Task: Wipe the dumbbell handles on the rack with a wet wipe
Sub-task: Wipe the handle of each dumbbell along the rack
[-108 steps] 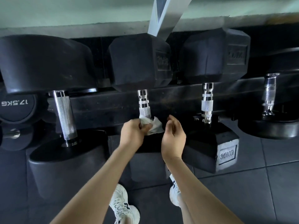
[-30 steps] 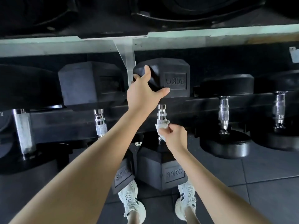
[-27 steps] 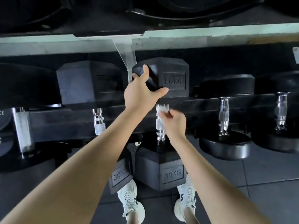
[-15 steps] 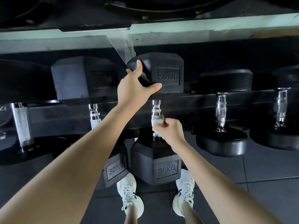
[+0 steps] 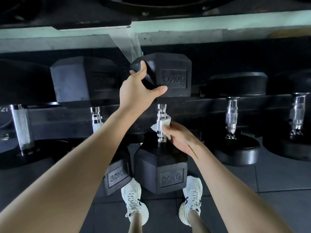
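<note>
Within the pinch of my right hand (image 5: pixel 180 140), the wet wipe (image 5: pixel 165 121) wraps the chrome handle (image 5: pixel 161 111), whose long axis runs straight away from that grip toward the far head (image 5: pixel 170 76), where my left hand (image 5: pixel 136 91) braces, spread wide.

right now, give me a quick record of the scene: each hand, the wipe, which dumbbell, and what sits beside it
left hand: braces the far head of the 30 kg hex dumbbell, thumb and forefinger spread
right hand: fingers pinch the wet wipe against the handle
wet wipe: white, partly round the handle's lower half
handle: chrome, upper part bare
neighbours: second hex dumbbell to the left, round-headed dumbbell to the right
feet: white shoes below
</note>
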